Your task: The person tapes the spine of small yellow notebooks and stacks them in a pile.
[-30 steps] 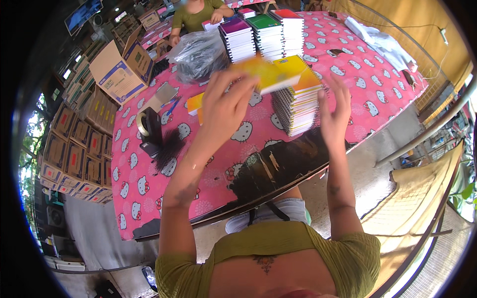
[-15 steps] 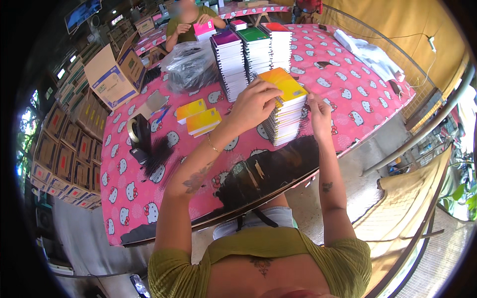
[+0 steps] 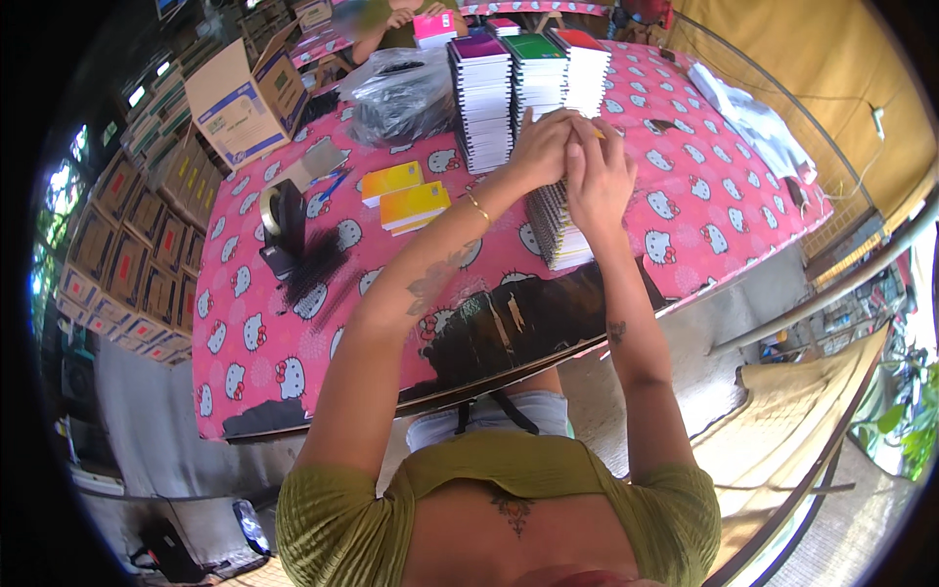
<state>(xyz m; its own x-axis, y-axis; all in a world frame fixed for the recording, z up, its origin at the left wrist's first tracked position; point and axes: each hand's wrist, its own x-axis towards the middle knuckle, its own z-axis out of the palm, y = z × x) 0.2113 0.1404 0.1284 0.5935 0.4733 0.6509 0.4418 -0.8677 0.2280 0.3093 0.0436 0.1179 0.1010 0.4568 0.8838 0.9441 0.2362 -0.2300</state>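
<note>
Both my hands rest on top of a stack of yellow spiral notebooks [image 3: 559, 235] at the table's front edge. My left hand [image 3: 545, 152] lies over its left side, with its fingers partly hidden behind the other hand. Spread over the top and near side are the fingers of my right hand [image 3: 601, 181]. Most of the top cover is hidden beneath them; the coils show along the left side. Behind stand tall stacks of purple notebooks [image 3: 482, 108], green notebooks [image 3: 538, 78] and red notebooks [image 3: 585, 73]. Two small yellow notebook piles [image 3: 415, 203] lie to the left.
A tape dispenser [image 3: 282, 220] stands at left beside loose black coils [image 3: 318, 266]. Farther back are a clear plastic bag [image 3: 401, 103] and an open cardboard box [image 3: 235, 108]. Across the table another person holds a pink notebook [image 3: 435, 27]. White plastic sheeting [image 3: 748, 122] lies at right.
My left hand has let go of the coil edge and slid over the stack's top. My right hand has moved from the stack's right side onto it. The view has shifted slightly.
</note>
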